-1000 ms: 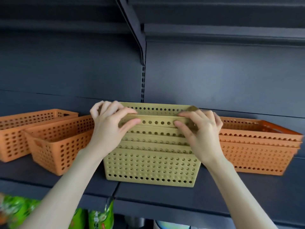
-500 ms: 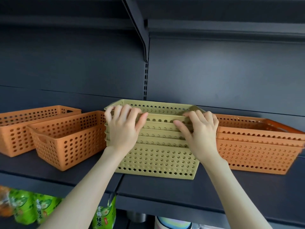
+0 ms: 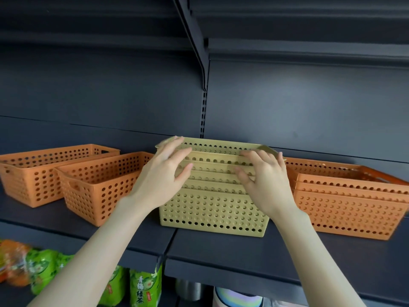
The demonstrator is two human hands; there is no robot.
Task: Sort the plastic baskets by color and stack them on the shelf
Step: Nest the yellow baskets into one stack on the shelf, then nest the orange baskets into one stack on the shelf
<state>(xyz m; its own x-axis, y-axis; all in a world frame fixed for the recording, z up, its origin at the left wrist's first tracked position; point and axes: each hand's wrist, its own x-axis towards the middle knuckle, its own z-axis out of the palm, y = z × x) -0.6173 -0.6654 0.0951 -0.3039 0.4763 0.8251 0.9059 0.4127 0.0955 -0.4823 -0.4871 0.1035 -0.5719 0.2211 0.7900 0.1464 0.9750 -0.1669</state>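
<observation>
A nested stack of yellow baskets (image 3: 213, 204), dotted with round holes, is sitting mid-shelf (image 3: 221, 251). The left hand (image 3: 162, 176) and right hand (image 3: 264, 180) are resting spread-fingered against its rims, gripping nothing. Orange baskets (image 3: 97, 185) are standing at 9 o'clock, an orange stack (image 3: 352, 204) at 3.

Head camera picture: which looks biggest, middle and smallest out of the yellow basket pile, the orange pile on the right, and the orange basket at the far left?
1. orange stack on the right
2. yellow stack, nearly as big; too close to be sure
3. far-left orange basket, though it sits farther away
</observation>
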